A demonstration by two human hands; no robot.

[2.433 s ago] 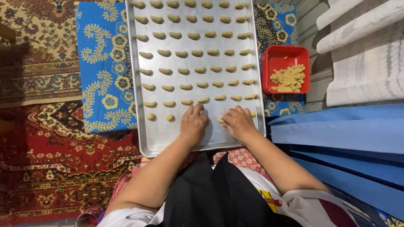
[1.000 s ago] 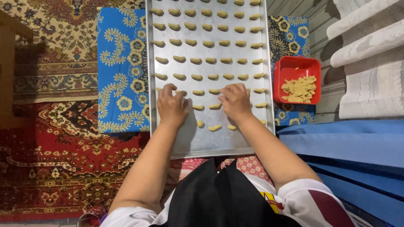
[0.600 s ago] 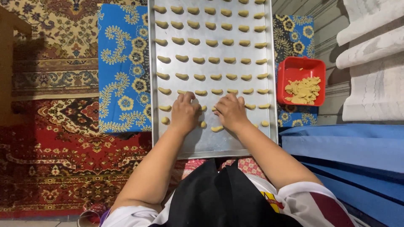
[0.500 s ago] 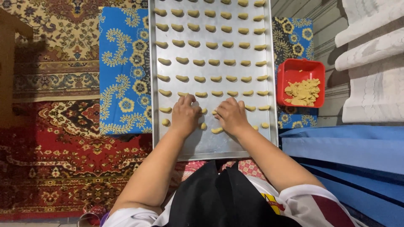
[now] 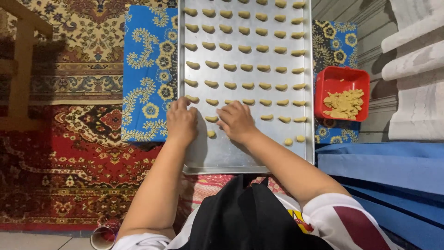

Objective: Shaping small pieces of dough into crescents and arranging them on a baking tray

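A long metal baking tray [image 5: 217, 155] lies in front of me, covered with several rows of small crescent-shaped dough pieces [image 5: 230, 67]. My left hand [image 5: 181, 123] rests palm down on the tray's left edge, fingers curled beside the nearest row. My right hand [image 5: 237, 121] lies on the tray's middle, fingertips touching dough pieces in the nearest rows. A small piece [image 5: 211, 134] sits between the two hands. Whether either hand pinches a piece is hidden under the fingers.
A red square tub [image 5: 342, 92] with loose dough stands right of the tray. A blue patterned cloth [image 5: 148, 74] lies under the tray on a red carpet [image 5: 69, 162]. Blue boards [image 5: 384, 166] lie at the right, a wooden frame [image 5: 21, 69] at the left.
Both hands have shifted left along the nearest rows. The view has tilted, so the tray and red tub sit lower and further right in the picture.
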